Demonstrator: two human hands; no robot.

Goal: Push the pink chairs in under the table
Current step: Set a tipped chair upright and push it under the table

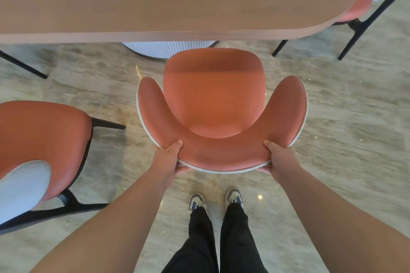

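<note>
A pink chair [214,95] with a curved backrest stands right below me, its seat front just short of the brown table's [177,2] near edge. My left hand [169,158] grips the left part of the backrest, thumb on the pink inner face and fingers wrapped behind. My right hand [280,160] grips the right part the same way. A second pink chair [42,139] stands out on the floor at the left. A third pink chair [363,4] sits partly under the table's right end.
The table's white ribbed pedestal base [168,49] stands just ahead of the chair seat. A black chair leg [22,65] crosses the floor at the far left. My feet [216,200] are on the grey stone-look floor behind the chair.
</note>
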